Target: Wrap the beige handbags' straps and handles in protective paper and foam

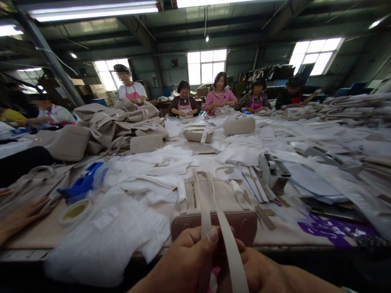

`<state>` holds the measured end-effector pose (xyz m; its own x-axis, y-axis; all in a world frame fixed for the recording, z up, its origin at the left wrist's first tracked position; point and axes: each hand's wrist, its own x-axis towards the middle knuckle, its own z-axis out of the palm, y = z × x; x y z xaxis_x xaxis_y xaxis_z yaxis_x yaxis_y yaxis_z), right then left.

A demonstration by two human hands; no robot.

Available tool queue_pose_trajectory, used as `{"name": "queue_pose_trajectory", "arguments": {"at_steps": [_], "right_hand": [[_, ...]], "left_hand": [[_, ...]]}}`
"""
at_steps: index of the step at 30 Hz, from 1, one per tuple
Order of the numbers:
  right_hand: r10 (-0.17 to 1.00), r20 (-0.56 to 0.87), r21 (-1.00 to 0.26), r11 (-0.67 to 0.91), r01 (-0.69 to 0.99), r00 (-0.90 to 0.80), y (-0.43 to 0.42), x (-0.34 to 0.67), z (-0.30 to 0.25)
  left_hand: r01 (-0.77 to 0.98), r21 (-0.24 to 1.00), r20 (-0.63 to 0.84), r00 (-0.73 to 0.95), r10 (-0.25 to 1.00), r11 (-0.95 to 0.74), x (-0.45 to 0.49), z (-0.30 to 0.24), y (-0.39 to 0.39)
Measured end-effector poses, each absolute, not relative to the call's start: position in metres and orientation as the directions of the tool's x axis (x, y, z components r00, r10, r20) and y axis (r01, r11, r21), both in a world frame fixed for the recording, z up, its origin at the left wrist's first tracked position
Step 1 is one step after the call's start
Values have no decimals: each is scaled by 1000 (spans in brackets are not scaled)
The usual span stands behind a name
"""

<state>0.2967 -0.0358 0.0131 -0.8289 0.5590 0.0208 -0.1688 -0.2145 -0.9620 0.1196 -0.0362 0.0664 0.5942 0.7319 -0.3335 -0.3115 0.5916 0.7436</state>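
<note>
A pale pink handbag [214, 203] with a gold zip lies on the table right in front of me. Its long beige strap [227, 240] runs from the bag down toward the camera. My left hand [186, 260] is closed, its thumb pinching one run of the strap. My right hand [259, 270] sits beside it, low at the frame's bottom, curled around the other run of the strap. Both hands are at the table's near edge, just in front of the bag.
White wrapping paper [122, 228] covers much of the table. A blue tape dispenser [82, 183] and a tape roll [75, 211] lie at left, near another person's hand [21, 215]. A grey tape dispenser [271, 169] sits right. More beige bags [104, 126] are piled behind; several workers sit at the far side.
</note>
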Motion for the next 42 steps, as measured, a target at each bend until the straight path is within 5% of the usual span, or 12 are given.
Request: {"name": "queue_pose_trajectory", "arguments": {"at_steps": [9, 13, 17, 22, 28, 31, 35, 37, 39, 42], "right_hand": [[527, 88, -991, -35, -125, -845, -40, 305, 26], [645, 112, -973, 227, 49, -756, -27, 323, 43], [756, -21, -992, -94, -78, -654, -7, 321, 46], [680, -66, -767, -503, -398, -730, 4, 276, 41], [792, -146, -797, -449, -404, -593, 17, 257, 47], [828, -146, -871, -367, -327, -541, 19, 262, 48], [844, -213, -888, -377, -263, -492, 15, 259, 41], [817, -259, -855, -442, -272, -516, 12, 253, 36], [776, -282, -809, -508, -295, -564, 10, 247, 33], [757, -314, -737, -575, -355, -574, 11, 241, 38]], "left_hand": [[-509, 596, -434, 446, 783, 621, 139, 64, -30], [-431, 720, -383, 406, 829, 544, 127, 65, -23], [-148, 919, -314, 287, 905, 365, 117, 81, -21], [225, 963, -208, 283, 936, 146, 115, 89, -24], [566, 731, 187, 371, 910, -381, 91, 61, -24], [679, 472, 289, 483, 827, -562, 72, 43, -26], [861, 5, 401, 464, 790, -509, 55, 31, -29], [879, -118, 452, 463, 763, -463, 53, 33, -30], [863, -130, 487, 485, 727, -489, 56, 36, -33], [809, 26, 570, 470, 674, -587, 67, 35, -46]]}}
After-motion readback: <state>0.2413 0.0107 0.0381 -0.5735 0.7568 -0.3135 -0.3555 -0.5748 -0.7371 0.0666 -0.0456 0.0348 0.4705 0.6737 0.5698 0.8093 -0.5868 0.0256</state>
